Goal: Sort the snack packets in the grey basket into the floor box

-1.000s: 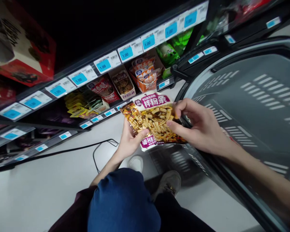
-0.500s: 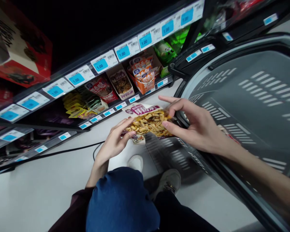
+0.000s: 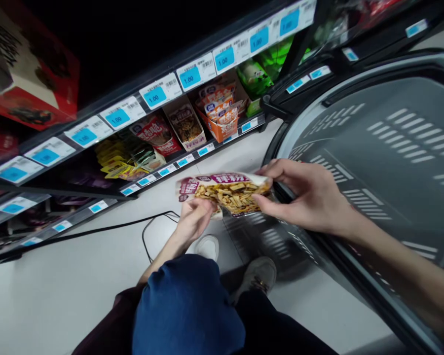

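A snack packet, white and purple at the top with pieces of yellow-brown food pictured below, is held tilted between my two hands above the floor. Behind its left side shows another purple-and-white label end; I cannot tell whether this is a second packet. My left hand pinches the lower left edge between thumb and fingers. My right hand grips the right edge, thumb in front and fingers behind. Just beyond the right hand is the rim of a grey slotted shopping basket.
Dark shelving with blue-and-white price labels runs across the far side. On its low shelf stand an orange snack box, a brown-printed box, a red packet and yellow packets. A black cable lies on the floor.
The packet has tipped from facing me to a flatter tilt, and a label end now shows at its left. My left hand shifted left, its fingers spread over the packet, then moved back right into a pinch.
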A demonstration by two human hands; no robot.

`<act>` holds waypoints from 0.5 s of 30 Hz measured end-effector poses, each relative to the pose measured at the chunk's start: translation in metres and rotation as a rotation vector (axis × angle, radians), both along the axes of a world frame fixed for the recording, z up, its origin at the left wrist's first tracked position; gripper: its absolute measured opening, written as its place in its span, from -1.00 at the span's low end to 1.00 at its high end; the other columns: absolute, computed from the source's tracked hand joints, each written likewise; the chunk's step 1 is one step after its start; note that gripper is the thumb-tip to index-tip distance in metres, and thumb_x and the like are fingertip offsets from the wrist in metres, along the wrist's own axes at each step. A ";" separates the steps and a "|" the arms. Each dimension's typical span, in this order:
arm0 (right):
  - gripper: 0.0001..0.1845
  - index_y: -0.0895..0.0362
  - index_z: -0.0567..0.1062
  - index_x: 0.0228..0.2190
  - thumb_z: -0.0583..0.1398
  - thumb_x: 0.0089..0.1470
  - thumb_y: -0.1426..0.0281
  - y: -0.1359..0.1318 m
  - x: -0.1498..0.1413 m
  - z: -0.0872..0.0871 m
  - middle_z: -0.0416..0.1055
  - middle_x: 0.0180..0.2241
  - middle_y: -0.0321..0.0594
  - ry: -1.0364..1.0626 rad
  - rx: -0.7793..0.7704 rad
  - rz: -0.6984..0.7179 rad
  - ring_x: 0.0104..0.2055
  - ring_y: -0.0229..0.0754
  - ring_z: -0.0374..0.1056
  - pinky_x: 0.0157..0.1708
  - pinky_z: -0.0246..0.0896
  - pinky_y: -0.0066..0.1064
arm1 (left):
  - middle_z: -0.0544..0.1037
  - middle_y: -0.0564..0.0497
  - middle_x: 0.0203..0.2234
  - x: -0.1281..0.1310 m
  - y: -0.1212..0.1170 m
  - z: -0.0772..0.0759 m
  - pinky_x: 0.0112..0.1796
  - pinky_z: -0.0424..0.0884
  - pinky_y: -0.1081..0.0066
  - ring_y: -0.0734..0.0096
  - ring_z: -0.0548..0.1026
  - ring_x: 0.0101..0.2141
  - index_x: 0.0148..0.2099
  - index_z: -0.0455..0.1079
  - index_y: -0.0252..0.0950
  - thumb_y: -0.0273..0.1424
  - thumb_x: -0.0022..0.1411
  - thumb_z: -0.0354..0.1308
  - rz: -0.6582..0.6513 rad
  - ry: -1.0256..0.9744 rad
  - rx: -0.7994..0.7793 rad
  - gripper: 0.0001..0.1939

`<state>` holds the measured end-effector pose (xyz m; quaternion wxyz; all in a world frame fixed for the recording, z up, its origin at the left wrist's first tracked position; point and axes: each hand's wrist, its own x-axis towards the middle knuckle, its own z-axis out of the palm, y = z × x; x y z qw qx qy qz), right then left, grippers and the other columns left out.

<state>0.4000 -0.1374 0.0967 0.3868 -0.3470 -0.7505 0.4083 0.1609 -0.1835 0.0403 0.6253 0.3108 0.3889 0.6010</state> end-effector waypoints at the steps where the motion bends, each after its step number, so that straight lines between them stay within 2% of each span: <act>1: -0.80 0.07 0.44 -0.29 0.36 0.08 0.46 0.000 0.000 -0.001 0.52 -0.22 -0.27 0.018 -0.019 -0.008 -0.22 -0.14 0.48 -0.23 0.38 -0.30 | 0.61 0.03 -0.35 0.004 -0.003 -0.003 0.02 0.59 0.20 0.28 0.65 -0.19 -0.31 0.45 -0.25 -0.11 0.03 0.54 -0.077 -0.022 -0.048 -0.58; 3: -0.78 0.06 0.43 -0.29 0.37 0.08 0.45 -0.001 -0.001 0.000 0.51 -0.24 -0.27 0.042 -0.047 -0.018 -0.24 -0.16 0.47 -0.24 0.41 -0.32 | 0.64 -0.04 -0.33 0.010 -0.006 -0.008 0.12 0.55 0.09 0.15 0.65 -0.09 -0.29 0.50 -0.27 -0.14 0.06 0.53 -0.188 -0.025 -0.131 -0.62; 5: -0.76 0.06 0.42 -0.27 0.37 0.09 0.45 -0.001 -0.004 0.003 0.48 -0.26 -0.29 0.052 -0.062 -0.036 -0.27 -0.21 0.45 -0.24 0.44 -0.36 | 0.67 -0.11 -0.23 0.015 -0.006 -0.010 0.19 0.49 0.02 0.06 0.62 0.03 -0.12 0.55 -0.27 -0.13 0.08 0.52 -0.189 -0.023 -0.155 -0.57; 7: -0.75 0.07 0.41 -0.24 0.37 0.10 0.46 0.000 -0.006 0.006 0.45 -0.26 -0.30 0.080 -0.059 -0.065 -0.28 -0.25 0.45 -0.23 0.48 -0.41 | 0.68 -0.14 -0.15 0.017 -0.002 -0.011 0.21 0.48 0.03 0.05 0.59 0.10 -0.01 0.53 -0.25 -0.11 0.09 0.50 -0.074 -0.018 -0.115 -0.50; 11: -0.72 0.08 0.40 -0.21 0.36 0.09 0.50 0.001 -0.008 0.006 0.41 -0.23 -0.30 0.160 -0.022 -0.150 -0.27 -0.30 0.44 -0.28 0.49 -0.52 | 0.66 -0.08 -0.07 0.013 0.005 -0.010 0.13 0.54 0.20 0.22 0.63 0.01 0.02 0.51 -0.22 -0.17 0.14 0.48 0.218 0.047 -0.047 -0.55; 13: -0.71 0.09 0.39 -0.24 0.37 0.06 0.52 0.001 -0.006 0.006 0.39 -0.27 -0.34 0.146 -0.001 -0.151 -0.29 -0.34 0.43 -0.29 0.46 -0.58 | 0.67 -0.06 -0.11 0.009 0.006 -0.009 0.05 0.58 0.29 0.29 0.64 -0.07 -0.03 0.53 -0.25 -0.24 0.13 0.50 0.279 0.125 -0.026 -0.60; 15: -0.72 0.09 0.39 -0.26 0.37 0.05 0.51 0.001 -0.005 0.005 0.41 -0.29 -0.35 0.090 0.012 -0.126 -0.30 -0.35 0.42 -0.26 0.46 -0.57 | 0.68 -0.06 -0.20 0.006 0.005 -0.008 -0.01 0.60 0.31 0.30 0.64 -0.13 -0.11 0.55 -0.31 -0.27 0.11 0.51 0.272 0.219 -0.005 -0.65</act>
